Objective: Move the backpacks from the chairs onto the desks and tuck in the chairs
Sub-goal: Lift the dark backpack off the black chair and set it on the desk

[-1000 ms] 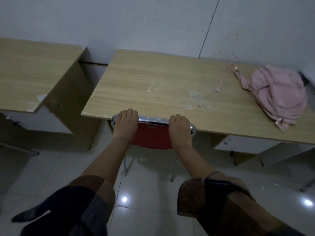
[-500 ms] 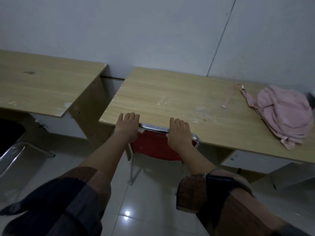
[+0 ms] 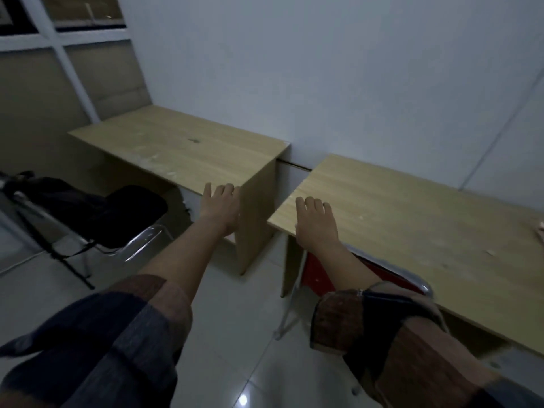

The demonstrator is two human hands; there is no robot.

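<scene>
No writing, label, brand, number or sign can be read anywhere in the view. The desks, the chairs, the wall and the sleeves carry no legible marks, and the picture is dim and blurred.

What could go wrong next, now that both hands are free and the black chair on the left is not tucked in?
The dark backpack on the black chair lies close to a tripod; lifting it may snag a leg. Its straps hang low and could catch on the chair frame. The view is dim and blurred, so the left hand may misjudge its reach.
</scene>
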